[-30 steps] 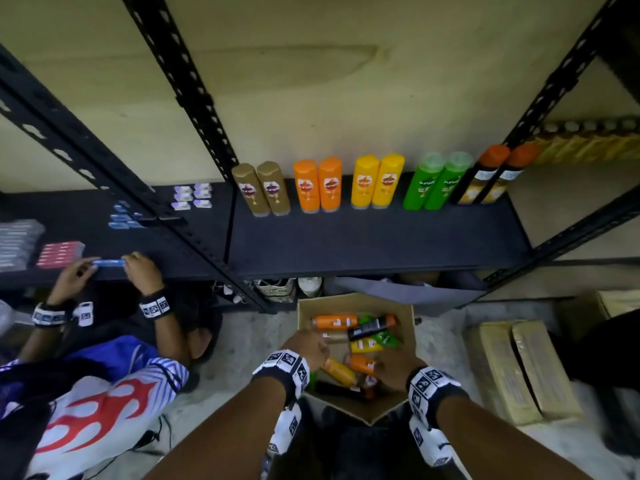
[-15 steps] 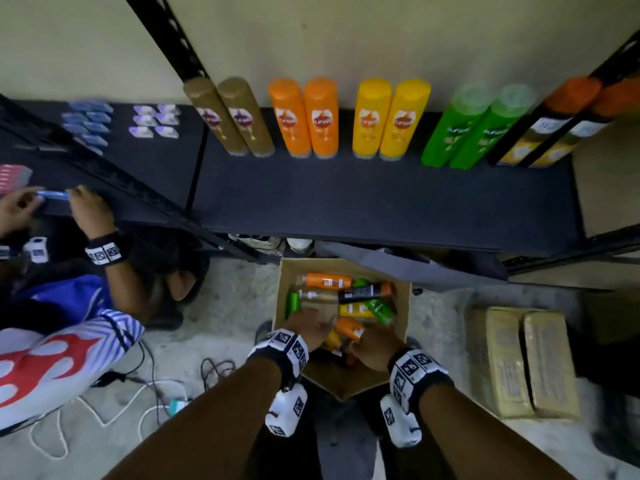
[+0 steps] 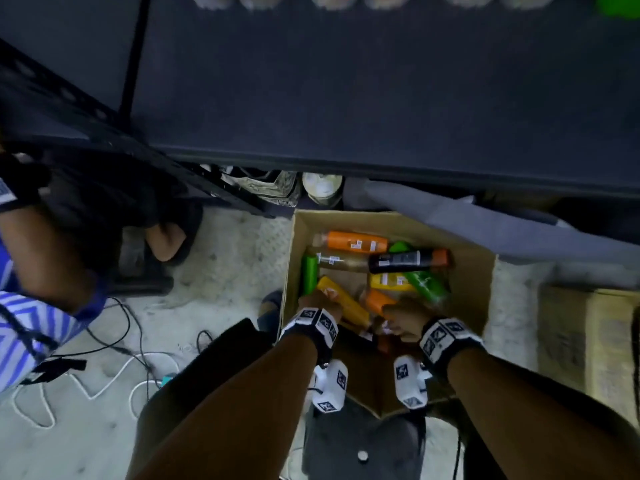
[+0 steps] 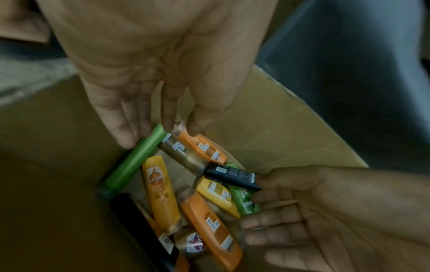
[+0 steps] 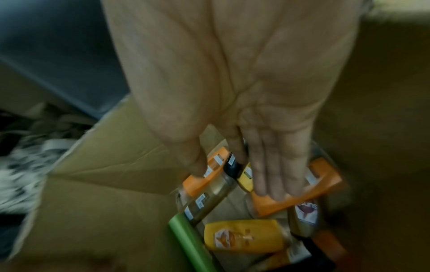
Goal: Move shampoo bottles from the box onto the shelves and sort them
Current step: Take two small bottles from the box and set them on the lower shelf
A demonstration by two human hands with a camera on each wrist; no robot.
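Note:
An open cardboard box point(image 3: 474, 271) on the floor holds several shampoo bottles lying loose. Both my hands are inside it. My left hand point(image 3: 318, 303) point(image 4: 158, 128) is open, its straight fingers over the top of a green bottle point(image 4: 132, 165) by the left wall. A yellow bottle point(image 4: 160, 193) lies beside it. My right hand point(image 3: 405, 317) point(image 5: 235, 152) is open, with straight fingers resting on an orange bottle point(image 5: 298, 195). A black bottle with an orange cap point(image 3: 405, 261) lies across the far pile. The dark shelf point(image 3: 346, 98) runs above the box.
Blurred bottles point(image 3: 332, 0) stand at the shelf's far edge. Another person point(image 3: 45, 271) crouches at the left by the rack. Cables point(image 3: 114, 375) trail over the floor on the left. Closed cardboard boxes point(image 3: 588, 341) sit to the right.
The head view has tipped down and closer, so the shelf bottles have slid to the top edge. Both hands have reached a little deeper among the bottles in the box.

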